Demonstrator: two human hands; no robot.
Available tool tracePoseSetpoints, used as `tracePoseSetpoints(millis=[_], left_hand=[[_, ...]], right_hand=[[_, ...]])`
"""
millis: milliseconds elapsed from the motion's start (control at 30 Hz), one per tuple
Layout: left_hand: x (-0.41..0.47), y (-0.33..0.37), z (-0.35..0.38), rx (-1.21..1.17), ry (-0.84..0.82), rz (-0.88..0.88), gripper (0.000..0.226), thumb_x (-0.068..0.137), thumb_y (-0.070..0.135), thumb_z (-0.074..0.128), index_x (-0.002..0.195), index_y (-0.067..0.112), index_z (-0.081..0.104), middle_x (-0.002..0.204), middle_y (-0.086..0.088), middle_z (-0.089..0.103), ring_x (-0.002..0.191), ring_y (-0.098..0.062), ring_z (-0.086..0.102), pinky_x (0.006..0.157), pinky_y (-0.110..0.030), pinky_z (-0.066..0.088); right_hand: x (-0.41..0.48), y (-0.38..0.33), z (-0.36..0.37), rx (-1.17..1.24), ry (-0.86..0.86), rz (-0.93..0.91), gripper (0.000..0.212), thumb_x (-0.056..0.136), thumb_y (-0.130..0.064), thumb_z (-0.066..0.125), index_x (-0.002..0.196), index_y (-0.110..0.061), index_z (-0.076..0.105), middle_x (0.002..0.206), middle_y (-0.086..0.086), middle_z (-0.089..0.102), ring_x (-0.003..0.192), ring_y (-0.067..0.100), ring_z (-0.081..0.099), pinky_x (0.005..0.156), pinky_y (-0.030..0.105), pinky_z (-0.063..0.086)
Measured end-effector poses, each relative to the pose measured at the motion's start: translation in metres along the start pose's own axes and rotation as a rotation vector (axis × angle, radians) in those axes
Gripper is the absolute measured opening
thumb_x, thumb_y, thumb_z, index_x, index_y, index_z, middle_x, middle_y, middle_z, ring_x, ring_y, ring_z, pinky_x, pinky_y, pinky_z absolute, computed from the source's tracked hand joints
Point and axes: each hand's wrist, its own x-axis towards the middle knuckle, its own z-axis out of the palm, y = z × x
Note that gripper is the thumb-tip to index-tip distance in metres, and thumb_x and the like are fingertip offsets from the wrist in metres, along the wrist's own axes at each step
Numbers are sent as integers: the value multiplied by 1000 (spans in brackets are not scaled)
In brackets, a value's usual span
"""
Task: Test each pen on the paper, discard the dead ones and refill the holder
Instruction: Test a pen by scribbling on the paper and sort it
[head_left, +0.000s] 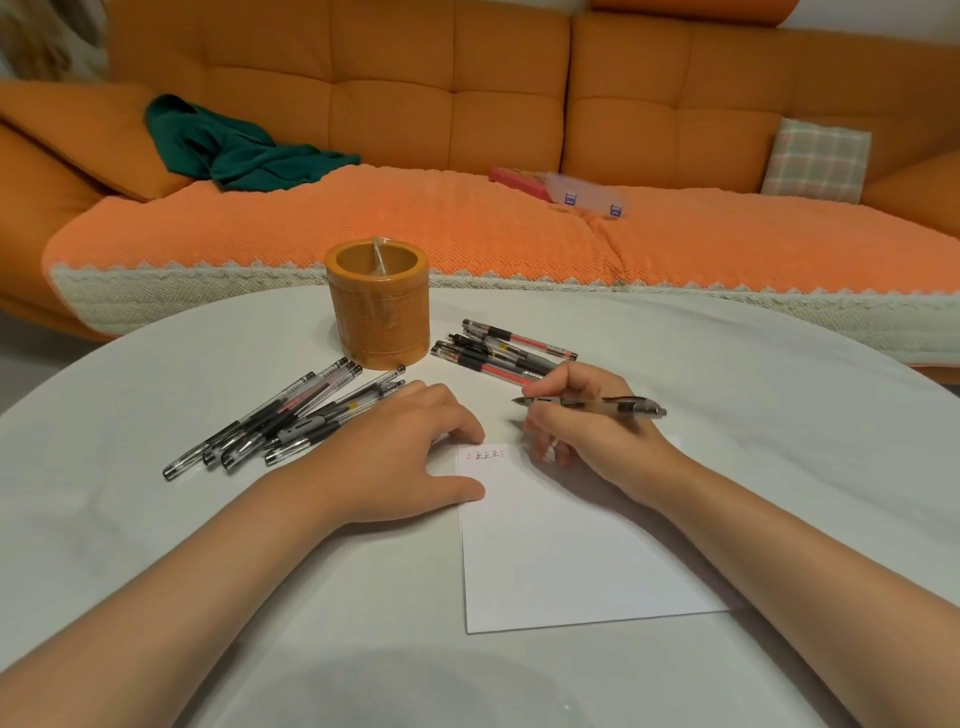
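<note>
A white sheet of paper (571, 545) lies on the table, with a few small written marks (484, 455) at its top left corner. My left hand (400, 457) rests on the paper's top left edge, fingers lightly curled. My right hand (587, 421) grips a clear pen with a black grip (597, 402), held level above the paper's top edge, tip pointing left. The brown round pen holder (378, 306) stands behind my hands. One pile of several pens (280, 415) lies left of the holder, another pile of several pens (504, 348) to its right.
The round white table (156, 519) ends just behind the holder. Beyond it stands an orange sofa (467, 104) with a green cloth (234, 148), a clear plastic box (587, 195) and a plaid cushion (815, 161).
</note>
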Motion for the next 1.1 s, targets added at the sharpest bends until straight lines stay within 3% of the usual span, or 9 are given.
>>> tracePoseSetpoints(millis=[67,200,333,533,733,1100], left_hand=[[0,-1,1,-4,0,11,43,79,59,68,117,42,57,108,24,49,108,1,41,92,-29,44],[0,-1,5,-4,15,53,40,79,58,63,115,44,54,107,24,50,105,0,41,89,-27,43],[-2,0,8,19,52,69,35,82,52,62,116,42,56,109,24,52,102,-2,41,85,-24,40],[0,6,22,36,168,41,38,87,59,60,118,38,65,105,20,53,98,-2,39,76,-25,40],[-1,6,24,36,169,36,39,85,61,59,118,39,63,105,21,51,100,-3,39,78,-25,41],[-1,9,22,19,137,36,36,88,57,60,121,43,61,105,20,50,98,-3,36,76,-23,35]], right_hand=[[0,0,0,-61,4,-2,9,87,2,61,84,-7,61,65,19,65,55,27,60,51,28,43],[0,-1,2,-196,17,-38,15,83,-6,65,70,-8,59,57,13,65,49,23,58,55,29,47],[-1,0,7,-198,-61,-39,15,82,1,67,72,-5,58,54,7,65,47,19,60,51,23,47],[2,3,5,-185,-21,-57,21,80,6,67,66,0,53,50,-2,57,43,11,51,47,20,40],[0,7,1,-216,-56,-68,23,78,0,69,63,-7,53,54,2,55,51,17,45,52,29,36],[2,6,2,-281,-102,-77,28,81,1,69,63,-12,52,54,-8,50,51,10,40,50,22,33]])
